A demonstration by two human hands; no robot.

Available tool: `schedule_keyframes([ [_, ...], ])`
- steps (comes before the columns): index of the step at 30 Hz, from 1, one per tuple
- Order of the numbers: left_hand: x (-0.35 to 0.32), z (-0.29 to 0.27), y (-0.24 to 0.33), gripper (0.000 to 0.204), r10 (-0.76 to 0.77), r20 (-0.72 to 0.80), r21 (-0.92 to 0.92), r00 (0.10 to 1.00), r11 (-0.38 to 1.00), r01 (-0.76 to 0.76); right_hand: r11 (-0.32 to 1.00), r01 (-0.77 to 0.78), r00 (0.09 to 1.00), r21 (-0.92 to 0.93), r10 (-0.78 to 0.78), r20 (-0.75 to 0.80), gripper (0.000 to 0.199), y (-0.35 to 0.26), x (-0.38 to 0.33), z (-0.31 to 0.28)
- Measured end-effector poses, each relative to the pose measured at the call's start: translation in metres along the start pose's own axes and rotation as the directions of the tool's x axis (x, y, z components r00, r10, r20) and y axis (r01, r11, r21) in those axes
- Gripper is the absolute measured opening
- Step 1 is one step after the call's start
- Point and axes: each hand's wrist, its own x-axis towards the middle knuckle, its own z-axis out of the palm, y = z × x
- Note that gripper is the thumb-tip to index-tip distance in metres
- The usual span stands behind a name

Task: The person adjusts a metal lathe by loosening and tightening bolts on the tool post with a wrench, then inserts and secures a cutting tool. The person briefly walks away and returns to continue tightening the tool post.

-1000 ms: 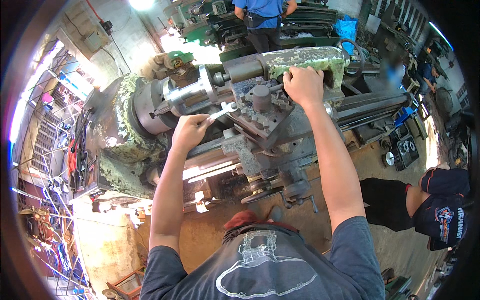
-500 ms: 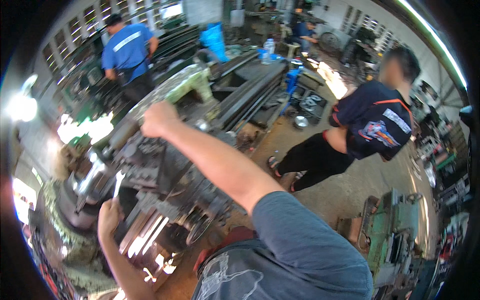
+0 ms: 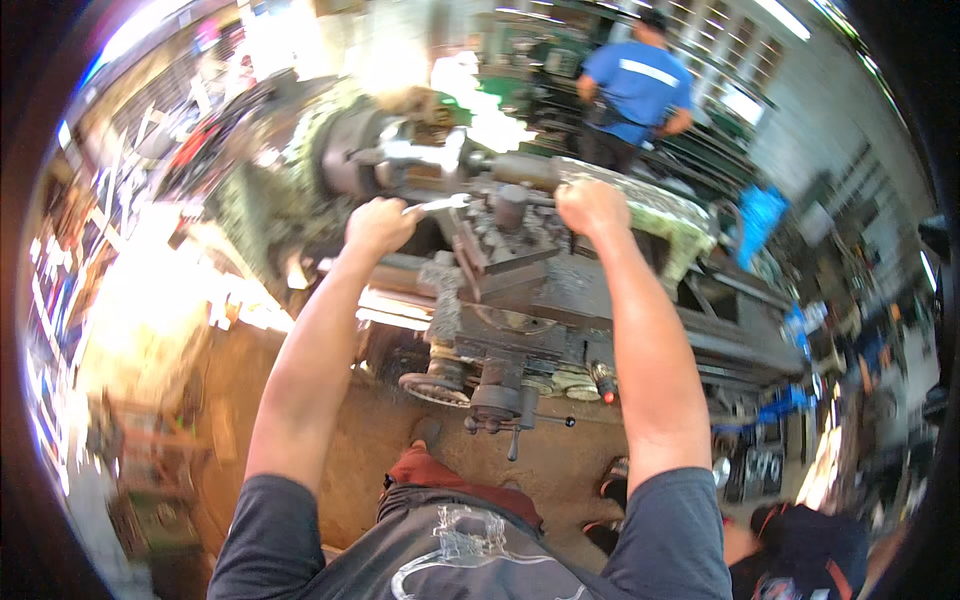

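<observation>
I stand over a metal lathe with both arms stretched out across it. My left hand (image 3: 382, 226) is closed around a bright metal wrench (image 3: 440, 204), whose far end points toward the tool post (image 3: 510, 207). A shiny metal workpiece (image 3: 425, 152) sits just beyond the wrench, in line with the dark round chuck (image 3: 350, 150). My right hand (image 3: 592, 207) is a closed fist to the right of the tool post, in front of the pale, worn tailstock (image 3: 660, 207). What it grips, if anything, is hidden by the fingers.
Below the carriage are a handwheel (image 3: 433, 389) and a lever handle (image 3: 515, 438). Across the machine a person in a blue shirt (image 3: 640, 85) faces away. Another person in dark clothes (image 3: 815, 545) is close by at lower right. A blue bag (image 3: 762, 222) hangs beyond the tailstock.
My view has swung left, bringing the lathe to the middle and the dark-clothed person to the lower right. The wrench stays in my left hand; my right hand is still a fist.
</observation>
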Motion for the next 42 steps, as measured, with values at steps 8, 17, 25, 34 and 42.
schedule_keyframes([
  [8,-0.003,-0.004,0.020,0.064,-0.130,-0.027,0.086,0.991,0.988,0.132,0.997,-0.012,1.000,0.075,0.013,-0.016,0.044,-0.002,-0.002,-0.002],
  [17,-0.152,0.033,0.077,0.064,-0.596,0.048,-0.177,0.801,0.785,0.594,0.989,0.145,0.985,0.042,-0.140,-0.104,0.045,0.009,-0.005,0.006],
  [25,-0.100,-0.023,0.038,0.062,-0.297,0.053,0.003,0.953,0.955,0.297,0.991,0.079,0.994,0.110,-0.069,-0.089,0.047,0.006,-0.009,-0.003],
  [34,-0.003,-0.025,-0.002,0.068,-0.011,0.183,0.001,0.983,1.000,0.011,0.996,-0.001,0.999,0.088,0.004,-0.031,0.045,0.001,-0.006,-0.005],
  [42,0.034,-0.013,-0.017,0.068,0.225,0.217,-0.058,0.950,0.974,-0.217,0.992,-0.128,0.992,0.012,0.128,0.005,0.042,-0.008,0.001,-0.003],
])
